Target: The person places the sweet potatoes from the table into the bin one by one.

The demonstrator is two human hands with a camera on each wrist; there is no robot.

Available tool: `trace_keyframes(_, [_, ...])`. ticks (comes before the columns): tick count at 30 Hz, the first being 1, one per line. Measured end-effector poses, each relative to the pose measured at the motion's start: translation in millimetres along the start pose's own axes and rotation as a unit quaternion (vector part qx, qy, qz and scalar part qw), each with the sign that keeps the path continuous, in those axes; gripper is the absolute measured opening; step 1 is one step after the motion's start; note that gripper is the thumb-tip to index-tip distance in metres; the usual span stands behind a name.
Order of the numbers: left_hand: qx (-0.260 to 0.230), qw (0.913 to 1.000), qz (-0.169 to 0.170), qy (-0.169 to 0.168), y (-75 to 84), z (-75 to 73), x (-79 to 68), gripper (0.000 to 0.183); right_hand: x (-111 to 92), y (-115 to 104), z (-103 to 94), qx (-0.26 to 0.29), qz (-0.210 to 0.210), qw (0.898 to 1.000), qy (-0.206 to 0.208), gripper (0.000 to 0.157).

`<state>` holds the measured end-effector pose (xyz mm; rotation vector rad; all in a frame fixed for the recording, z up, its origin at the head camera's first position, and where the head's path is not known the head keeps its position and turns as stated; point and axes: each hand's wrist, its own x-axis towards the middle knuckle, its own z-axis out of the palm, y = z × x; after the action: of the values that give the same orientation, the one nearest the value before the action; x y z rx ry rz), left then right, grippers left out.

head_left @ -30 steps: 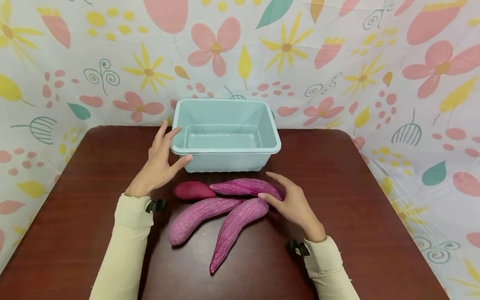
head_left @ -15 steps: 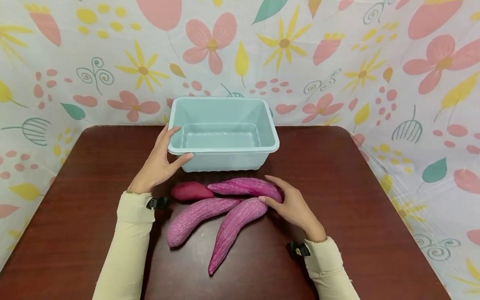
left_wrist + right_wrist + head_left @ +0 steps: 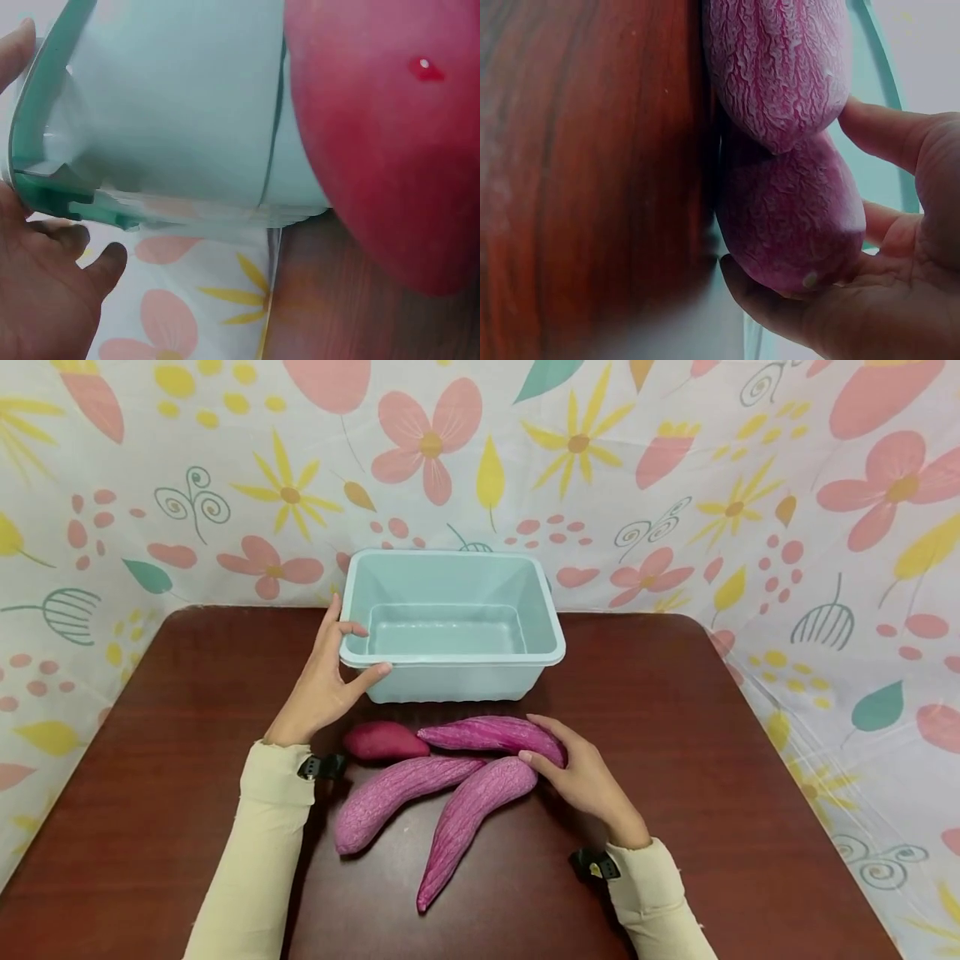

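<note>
In the head view my left hand (image 3: 318, 685) grips the near-left corner of a pale blue plastic basin (image 3: 457, 681), thumb on the front rim and a finger over the side rim. My right hand (image 3: 588, 777) curls its fingers round the right end of the rear purple eggplant (image 3: 480, 732). Its thumb touches the thick end of the front eggplant (image 3: 465, 835), also seen in the right wrist view. Another curved eggplant (image 3: 397, 802) lies to the left. Behind that one lies a smooth red sweet potato (image 3: 384, 741), large and close in the left wrist view.
The basin stands upright at the back of the dark wooden table (image 3: 720, 810), close to a flower-print cloth (image 3: 495, 468). No contents show inside it. The vegetables lie touching or near one another in front of it.
My left hand has closed in on the basin's corner, its finger bending over the rim. My right hand has settled slightly closer round the rear eggplant. The vegetables stay where they were.
</note>
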<state>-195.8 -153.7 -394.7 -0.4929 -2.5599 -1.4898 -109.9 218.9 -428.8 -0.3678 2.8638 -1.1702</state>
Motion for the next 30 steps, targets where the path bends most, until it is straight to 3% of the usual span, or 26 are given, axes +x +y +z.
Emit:
trace_keyframes(9, [-0.01,0.9995,0.014,0.025,3.3,-3.3,0.4,0.043,4.9,-2.4,3.1,0.017,0.0,1.0,0.016,0.055])
trace_keyframes(20, [-0.038,0.9991,0.007,0.015,37.0,-9.6,-9.9,0.038,5.2,-4.8,6.6,0.046,0.029,0.998,0.02,0.05])
trace_keyframes(30, [-0.049,0.9987,-0.001,0.012,33.9,-6.0,-7.5,0.038,3.2,-7.5,6.5,0.067,0.035,0.995,0.058,0.048])
